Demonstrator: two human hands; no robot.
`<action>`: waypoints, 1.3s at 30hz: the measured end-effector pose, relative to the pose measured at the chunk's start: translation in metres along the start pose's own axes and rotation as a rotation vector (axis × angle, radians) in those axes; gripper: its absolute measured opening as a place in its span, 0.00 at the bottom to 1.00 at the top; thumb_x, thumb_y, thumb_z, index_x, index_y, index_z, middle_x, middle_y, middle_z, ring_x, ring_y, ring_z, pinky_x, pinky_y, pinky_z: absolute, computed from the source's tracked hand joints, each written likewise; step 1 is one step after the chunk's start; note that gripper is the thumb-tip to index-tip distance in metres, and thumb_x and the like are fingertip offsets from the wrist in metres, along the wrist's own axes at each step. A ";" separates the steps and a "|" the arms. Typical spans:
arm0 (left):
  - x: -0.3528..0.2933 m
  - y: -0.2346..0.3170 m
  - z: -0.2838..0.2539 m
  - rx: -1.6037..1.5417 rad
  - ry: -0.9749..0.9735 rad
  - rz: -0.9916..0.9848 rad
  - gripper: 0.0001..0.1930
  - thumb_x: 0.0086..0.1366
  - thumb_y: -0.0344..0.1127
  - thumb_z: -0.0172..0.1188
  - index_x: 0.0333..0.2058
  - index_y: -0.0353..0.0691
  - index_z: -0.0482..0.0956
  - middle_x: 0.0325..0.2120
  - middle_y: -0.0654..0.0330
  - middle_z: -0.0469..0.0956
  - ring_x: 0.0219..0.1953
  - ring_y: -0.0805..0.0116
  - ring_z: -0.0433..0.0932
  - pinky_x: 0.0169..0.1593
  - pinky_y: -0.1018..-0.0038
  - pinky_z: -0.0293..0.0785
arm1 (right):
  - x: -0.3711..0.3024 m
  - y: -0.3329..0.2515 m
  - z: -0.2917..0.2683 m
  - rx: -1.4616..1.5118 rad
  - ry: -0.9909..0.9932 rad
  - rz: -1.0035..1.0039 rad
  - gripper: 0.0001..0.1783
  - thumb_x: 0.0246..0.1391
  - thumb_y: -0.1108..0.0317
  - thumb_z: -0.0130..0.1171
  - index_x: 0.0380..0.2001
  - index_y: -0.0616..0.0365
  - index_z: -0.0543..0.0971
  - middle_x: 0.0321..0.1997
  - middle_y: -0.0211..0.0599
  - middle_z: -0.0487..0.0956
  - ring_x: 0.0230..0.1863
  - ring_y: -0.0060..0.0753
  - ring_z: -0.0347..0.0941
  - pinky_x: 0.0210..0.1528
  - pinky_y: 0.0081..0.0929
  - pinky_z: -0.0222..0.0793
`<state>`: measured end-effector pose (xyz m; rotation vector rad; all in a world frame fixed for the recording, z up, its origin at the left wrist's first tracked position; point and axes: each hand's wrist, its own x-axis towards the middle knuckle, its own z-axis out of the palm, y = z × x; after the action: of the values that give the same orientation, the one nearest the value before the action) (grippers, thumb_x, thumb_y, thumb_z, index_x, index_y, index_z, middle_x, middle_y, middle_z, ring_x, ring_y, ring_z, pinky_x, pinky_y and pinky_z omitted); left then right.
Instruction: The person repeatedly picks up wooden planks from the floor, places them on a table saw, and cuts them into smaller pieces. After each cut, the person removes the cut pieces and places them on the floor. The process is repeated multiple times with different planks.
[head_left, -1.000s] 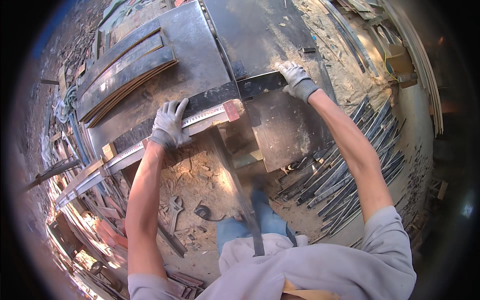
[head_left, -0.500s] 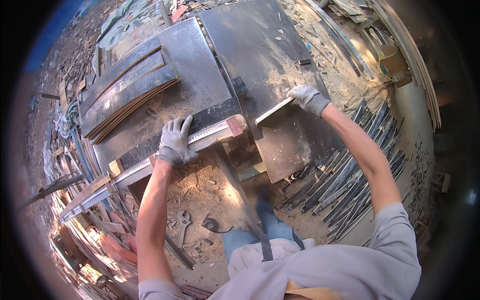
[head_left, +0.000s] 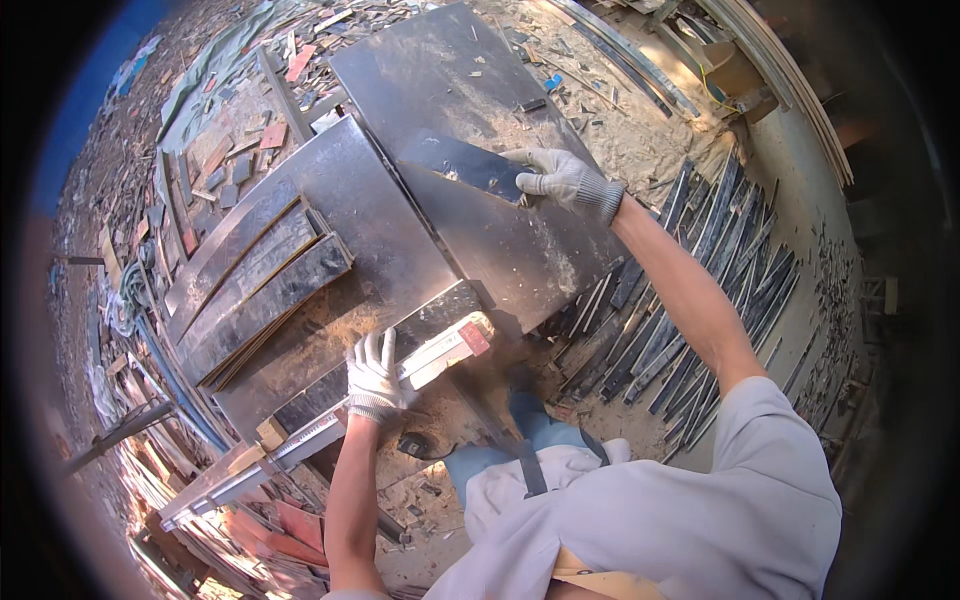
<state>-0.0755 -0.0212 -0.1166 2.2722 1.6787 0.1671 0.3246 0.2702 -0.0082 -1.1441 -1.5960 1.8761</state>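
My right hand [head_left: 568,185], in a pale work glove, is closed on the end of a short dark board [head_left: 462,166] above the right metal table plate [head_left: 500,95]. The fingers lie over its top edge. My left hand [head_left: 374,374], gloved too, has its fingers spread. It rests across a long dark strip of board [head_left: 318,392] and a pale straight rail with a measuring scale [head_left: 437,356] along the near edge of the left plate [head_left: 375,205]. A red block [head_left: 474,338] sits at the rail's right end.
A stack of dark boards [head_left: 265,300] lies on the left plate. A small wood block [head_left: 271,433] is by the rail. Many dark offcut strips [head_left: 690,290] cover the ground at right. A tape measure [head_left: 418,445] lies near my legs. Scrap pieces are strewn beyond the table.
My right hand has moved left and farther away with the board, whose broad dark face now shows. The view has shifted. My left hand stays on the strip and rail.
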 end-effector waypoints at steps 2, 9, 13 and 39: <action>-0.017 0.010 0.006 0.088 0.042 -0.009 0.51 0.47 0.40 0.67 0.73 0.34 0.61 0.63 0.37 0.67 0.63 0.34 0.69 0.67 0.37 0.62 | -0.026 0.009 0.009 0.163 0.036 0.052 0.35 0.68 0.58 0.70 0.71 0.65 0.73 0.49 0.40 0.85 0.41 0.28 0.84 0.43 0.29 0.82; -0.008 0.060 0.032 0.140 -0.035 -0.010 0.60 0.42 0.54 0.76 0.73 0.38 0.62 0.65 0.39 0.68 0.66 0.37 0.69 0.71 0.40 0.61 | -0.122 0.062 0.005 0.126 0.131 0.139 0.24 0.68 0.67 0.69 0.64 0.62 0.80 0.43 0.32 0.87 0.36 0.21 0.82 0.38 0.21 0.82; 0.011 0.103 0.061 0.001 0.012 0.225 0.65 0.38 0.59 0.79 0.72 0.33 0.62 0.63 0.37 0.70 0.65 0.32 0.69 0.70 0.40 0.63 | -0.181 0.061 0.008 -0.163 0.563 0.235 0.16 0.65 0.69 0.70 0.53 0.64 0.85 0.40 0.33 0.88 0.38 0.22 0.82 0.38 0.27 0.79; -0.187 0.138 0.023 -0.192 0.054 -0.069 0.68 0.48 0.78 0.73 0.77 0.38 0.57 0.69 0.40 0.64 0.72 0.35 0.62 0.77 0.44 0.55 | -0.242 0.279 0.236 -0.529 0.361 0.329 0.29 0.71 0.48 0.60 0.58 0.65 0.83 0.58 0.57 0.86 0.61 0.55 0.82 0.66 0.42 0.74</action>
<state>-0.0009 -0.2395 -0.0781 2.0839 1.6868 0.3607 0.3270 -0.1252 -0.1966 -1.9445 -1.8158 1.3263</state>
